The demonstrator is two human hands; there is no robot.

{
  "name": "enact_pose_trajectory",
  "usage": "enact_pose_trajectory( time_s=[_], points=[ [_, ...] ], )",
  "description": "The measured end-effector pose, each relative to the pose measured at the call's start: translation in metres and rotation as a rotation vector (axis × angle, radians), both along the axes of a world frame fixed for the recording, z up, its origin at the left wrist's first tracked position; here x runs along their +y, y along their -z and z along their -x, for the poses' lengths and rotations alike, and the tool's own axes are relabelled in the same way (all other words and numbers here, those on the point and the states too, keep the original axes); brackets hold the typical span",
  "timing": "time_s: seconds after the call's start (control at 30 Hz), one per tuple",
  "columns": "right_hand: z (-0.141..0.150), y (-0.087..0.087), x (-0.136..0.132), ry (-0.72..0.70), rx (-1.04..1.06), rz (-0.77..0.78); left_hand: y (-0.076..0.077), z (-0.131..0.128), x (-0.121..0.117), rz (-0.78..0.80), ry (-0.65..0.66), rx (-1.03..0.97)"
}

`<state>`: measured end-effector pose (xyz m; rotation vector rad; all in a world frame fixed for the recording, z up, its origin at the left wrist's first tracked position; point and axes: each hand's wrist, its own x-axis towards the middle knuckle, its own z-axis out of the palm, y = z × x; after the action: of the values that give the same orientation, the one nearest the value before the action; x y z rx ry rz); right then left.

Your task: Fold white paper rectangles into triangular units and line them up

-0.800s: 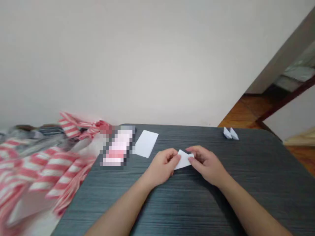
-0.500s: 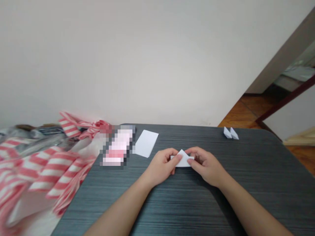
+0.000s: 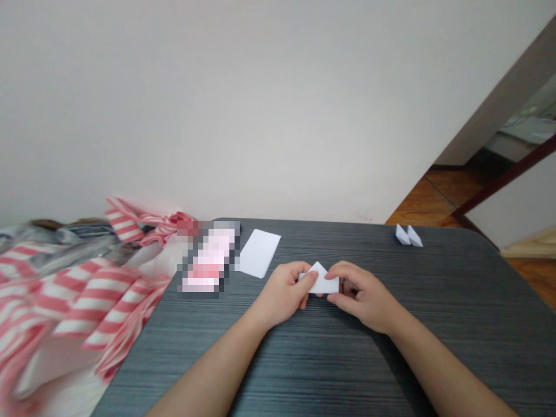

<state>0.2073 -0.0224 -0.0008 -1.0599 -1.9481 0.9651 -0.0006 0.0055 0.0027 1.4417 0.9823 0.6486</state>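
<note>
Since the earlier frame the right hand (image 3: pixel 362 295) has shifted its grip, its thumb dropping from the face of the folded paper (image 3: pixel 320 281) to near the lower right corner, while the index fingertip touches the right side. The paper, white and small, has a pointed peak above a straight lower edge and sits between both hands above the dark table (image 3: pixel 304 359), the left hand (image 3: pixel 284 292) pinching its left part, the right hand's thumb and index finger slightly parted around its right end; no container's contents can be made out.
</note>
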Motion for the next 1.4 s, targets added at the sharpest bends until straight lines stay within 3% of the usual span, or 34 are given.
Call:
enact_pose_trajectory(
  time_s=[0.4, 0.67, 1.0, 1.4],
  points=[
    [0.0, -0.003, 0.0, -0.019, -0.064, -0.109, 0.001, -0.001, 0.001, 0.019, 0.008, -0.026],
    [0.001, -0.007, 0.002, 0.014, -0.063, -0.165, -0.007, -0.002, -0.001, 0.022, 0.002, 0.007],
    [0.002, -0.009, 0.001, 0.125, -0.136, -0.13, -0.007, 0.0, -0.002, -0.052, 0.092, 0.034],
    [0.003, -0.007, 0.0, 0.168, -0.138, -0.094, -0.011, -0.001, -0.002, -0.083, 0.075, 0.117]
  ],
)
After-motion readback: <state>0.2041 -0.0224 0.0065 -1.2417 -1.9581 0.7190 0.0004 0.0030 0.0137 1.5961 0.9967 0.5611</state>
